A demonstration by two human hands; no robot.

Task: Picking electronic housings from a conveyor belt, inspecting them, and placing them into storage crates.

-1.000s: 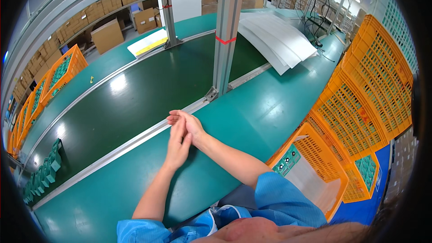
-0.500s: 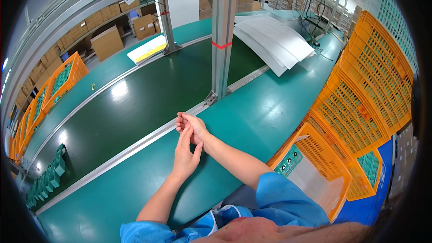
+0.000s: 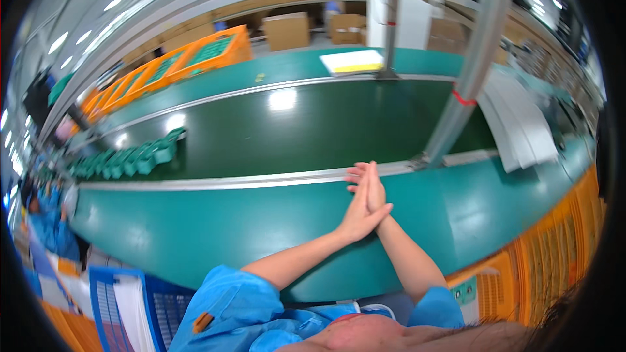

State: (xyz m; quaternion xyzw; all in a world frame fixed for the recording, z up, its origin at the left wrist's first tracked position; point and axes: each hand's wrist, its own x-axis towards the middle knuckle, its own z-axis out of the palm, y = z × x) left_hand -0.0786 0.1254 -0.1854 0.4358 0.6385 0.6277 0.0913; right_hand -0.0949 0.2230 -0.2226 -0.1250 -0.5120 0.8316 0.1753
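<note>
My left hand lies flat against my right hand, palm to palm, with the fingers of both stretched out. The left thumb crosses over toward the right wrist. Neither hand shows anything held. Both are above the front green tabletop, with the fingertips over the metal rail that borders the dark green conveyor belt. Toward the left on that belt, well away from my hands, stands a row of several green moulded parts.
A metal post rises right of my hands, with white sheets beyond it. Orange crates stand at the far left; another orange crate is near right. A blue crate sits at near left, with a person behind it.
The view has swung left, bringing the green parts, the blue crate and a person further in. My hands stay pressed together, the left sliding slightly over the right.
</note>
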